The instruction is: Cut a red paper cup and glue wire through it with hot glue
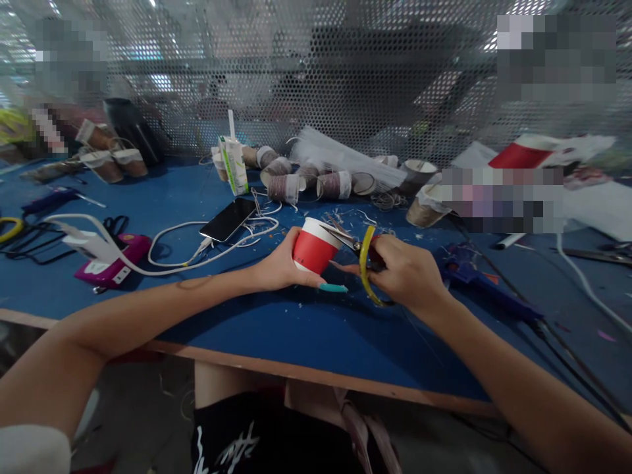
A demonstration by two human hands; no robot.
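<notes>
A red paper cup with a white rim [315, 249] is gripped in my left hand [285, 264], tilted a little above the blue table. My right hand [407, 268] is closed on scissors with yellow and black handles [366, 263]. Their blades reach over the cup's white rim from the right; whether they touch the paper is too small to tell. A long turquoise thumbnail shows below the cup.
Twine-wrapped cups [284, 187] and a drink carton [234, 166] stand behind. A phone [230, 220], a white cable and a magenta power strip [114, 260] lie left. On the right are a blue glue gun [488, 283] and its cord. The table's wooden edge [296, 375] is near.
</notes>
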